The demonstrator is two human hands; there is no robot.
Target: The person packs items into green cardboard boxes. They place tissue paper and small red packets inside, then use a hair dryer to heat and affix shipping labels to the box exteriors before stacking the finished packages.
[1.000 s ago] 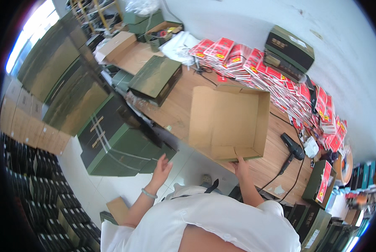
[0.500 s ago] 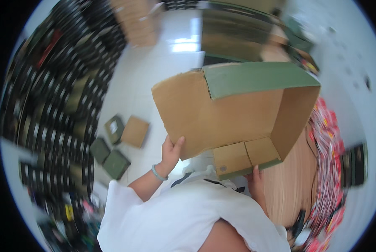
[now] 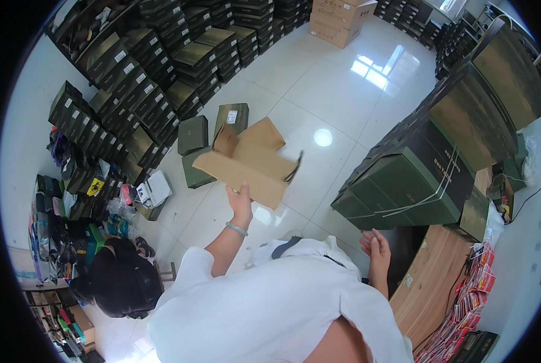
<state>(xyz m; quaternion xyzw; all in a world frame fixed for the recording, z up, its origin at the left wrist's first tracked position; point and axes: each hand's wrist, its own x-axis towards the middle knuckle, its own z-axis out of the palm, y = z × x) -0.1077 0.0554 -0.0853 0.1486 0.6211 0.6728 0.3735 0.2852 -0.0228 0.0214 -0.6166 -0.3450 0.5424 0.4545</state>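
Note:
My left hand [image 3: 241, 204], with a bracelet at the wrist, is closed on the lower edge of an open cardboard box [image 3: 246, 172], thumb over its brown inner face. The box is tilted and slightly blurred, held out over the floor in front of several green boxes [image 3: 193, 134]. At the right, my right hand [image 3: 377, 248] is open with its fingers apart and nothing in it. It is nearest to a strapped bundle of dark green boxes [image 3: 397, 181] beside the wooden table [image 3: 430, 272].
Stacked dark boxes [image 3: 179, 66] line the left wall. Large brown cartons [image 3: 337, 24] stand at the far end of the tiled floor [image 3: 306, 91]. Another person [image 3: 122, 278] is low at the left. Red-and-white packets [image 3: 464, 302] run along the table's right side.
The cardboard box has moved left, away from my right hand, which has let go of it. My left hand still grips it. The view has turned, bringing the strapped bundle closer into sight.

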